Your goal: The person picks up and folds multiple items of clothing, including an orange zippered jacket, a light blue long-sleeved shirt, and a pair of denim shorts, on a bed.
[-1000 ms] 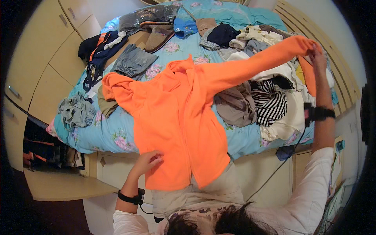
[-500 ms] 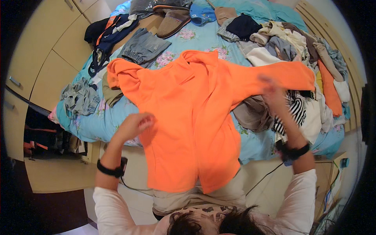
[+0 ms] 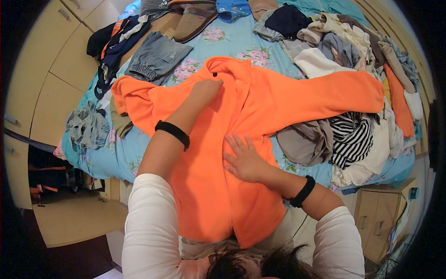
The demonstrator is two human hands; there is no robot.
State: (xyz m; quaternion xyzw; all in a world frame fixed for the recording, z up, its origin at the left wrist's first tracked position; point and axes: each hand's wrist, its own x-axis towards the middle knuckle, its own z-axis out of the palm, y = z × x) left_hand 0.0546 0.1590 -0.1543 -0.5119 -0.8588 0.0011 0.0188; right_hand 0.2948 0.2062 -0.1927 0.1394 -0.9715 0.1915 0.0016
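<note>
An orange zip-front fleece jacket point(image 3: 200, 186) lies spread over the bed's near side, collar away from me, its lower hem hanging over the edge toward my lap. One sleeve stretches out to the right; the left one is bunched. Just below the collar, my left hand point(image 3: 207, 91) is closed on the jacket's front edge; its fingertips are partly hidden. My right hand point(image 3: 246, 160) rests flat with fingers spread on the right front panel, beside the zipper. A small dark spot shows inside the collar.
Heaped clothes point(image 3: 344, 51) line the bed's right side, with a striped garment point(image 3: 351, 139) in front. Denim shorts point(image 3: 158, 56), a brown slipper point(image 3: 195, 23) and dark clothing point(image 3: 114, 42) lie at the back left. A cabinet point(image 3: 51, 69) stands left, beside the flowered bedsheet point(image 3: 213, 46).
My left hand has moved from beside the jacket's left edge up to the collar. My right hand has come from the right sleeve down onto the front panel. The right sleeve lies straighter.
</note>
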